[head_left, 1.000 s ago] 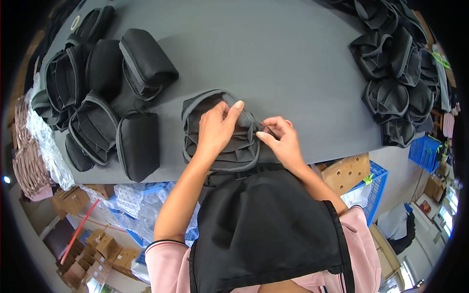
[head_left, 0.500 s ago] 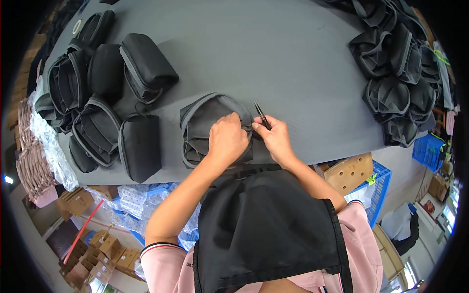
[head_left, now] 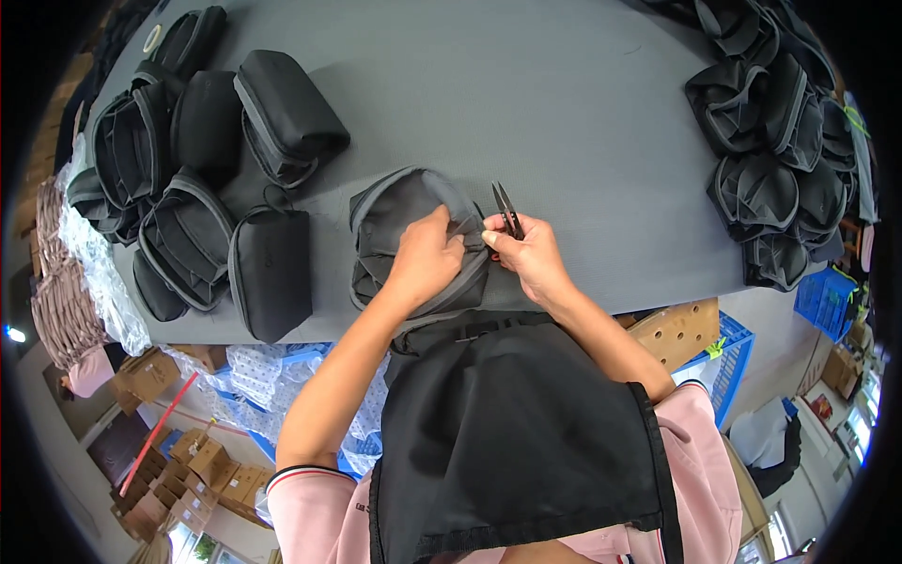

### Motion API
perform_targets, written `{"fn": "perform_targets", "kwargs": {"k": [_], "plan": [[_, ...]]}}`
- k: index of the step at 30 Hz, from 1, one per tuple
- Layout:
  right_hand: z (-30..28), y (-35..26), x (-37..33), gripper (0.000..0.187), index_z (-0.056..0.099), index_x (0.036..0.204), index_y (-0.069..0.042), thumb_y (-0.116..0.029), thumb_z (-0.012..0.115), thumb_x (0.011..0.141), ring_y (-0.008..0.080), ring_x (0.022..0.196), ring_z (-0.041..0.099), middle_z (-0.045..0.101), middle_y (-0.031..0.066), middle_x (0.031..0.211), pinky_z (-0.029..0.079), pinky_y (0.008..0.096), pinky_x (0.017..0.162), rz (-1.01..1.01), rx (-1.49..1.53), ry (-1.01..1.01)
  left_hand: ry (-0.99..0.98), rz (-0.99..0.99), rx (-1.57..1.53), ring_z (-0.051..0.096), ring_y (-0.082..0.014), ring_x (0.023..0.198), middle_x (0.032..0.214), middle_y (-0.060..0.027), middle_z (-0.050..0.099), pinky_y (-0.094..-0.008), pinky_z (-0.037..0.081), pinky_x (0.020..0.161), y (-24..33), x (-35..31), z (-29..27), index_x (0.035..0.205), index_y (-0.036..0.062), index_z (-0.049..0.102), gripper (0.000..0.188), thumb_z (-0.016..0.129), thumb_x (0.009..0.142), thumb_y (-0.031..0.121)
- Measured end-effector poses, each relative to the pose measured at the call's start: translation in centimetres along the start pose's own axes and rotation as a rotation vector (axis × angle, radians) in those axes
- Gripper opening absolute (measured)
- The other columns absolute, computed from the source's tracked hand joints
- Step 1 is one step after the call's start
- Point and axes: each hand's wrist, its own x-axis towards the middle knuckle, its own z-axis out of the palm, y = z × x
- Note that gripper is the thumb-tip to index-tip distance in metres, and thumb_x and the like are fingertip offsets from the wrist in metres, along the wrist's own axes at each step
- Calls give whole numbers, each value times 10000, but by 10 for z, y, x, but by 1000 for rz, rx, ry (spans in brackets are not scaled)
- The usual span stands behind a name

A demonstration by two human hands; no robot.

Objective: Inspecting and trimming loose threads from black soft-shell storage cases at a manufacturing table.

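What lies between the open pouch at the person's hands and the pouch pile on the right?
Head view: the right hand with black snips, then bare grey tabletop.

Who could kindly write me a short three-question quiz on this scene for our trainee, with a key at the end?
1. Which hand holds the black snips?
2. True or false: the pouch that the left hand touches is zipped shut.
3. What colour are the crates at the right: A red, B blue or C white?

Key:
1. The right hand.
2. False; its top gapes open.
3. B.
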Motion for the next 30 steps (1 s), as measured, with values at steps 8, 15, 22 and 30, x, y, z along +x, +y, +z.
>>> {"fn": "perform_targets", "kwargs": {"k": [8,15,22,30], "plan": [[3,5,1,128,575,906,-47,-42,643,798,18,535,410,523,-43,680,305,182,461,-93,-55,80,95,46,43,575,-424,726,752,-251,591,-474,437,653,2,-3,12,739,-55,505,215,621,766,124],[-2,0,-6,121,590,909,-31,-66,637,803,72,673,526,585,11,813,427,233,562,-126,-202,133,153,78,-64,572,-419,711,718,-237,583,-477,431,656,-11,5,24,724,-47,508,206,612,772,125],[-14,-41,-38,241,605,952,-77,-110,691,729,216,616,561,512,34,823,416,329,516,-676,-1244,52,129,78,-72,577,-402,702,704,-227,586,-463,435,651,-16,10,23,720,-50,518,230,611,770,154],[-10,-63,-23,194,598,856,-70,-105,699,694,228,585,558,493,40,796,415,354,504,-896,-1573,-128,94,20,-90,586,-394,703,724,-219,603,-456,442,652,-11,11,19,744,-55,547,229,616,759,162]]}}
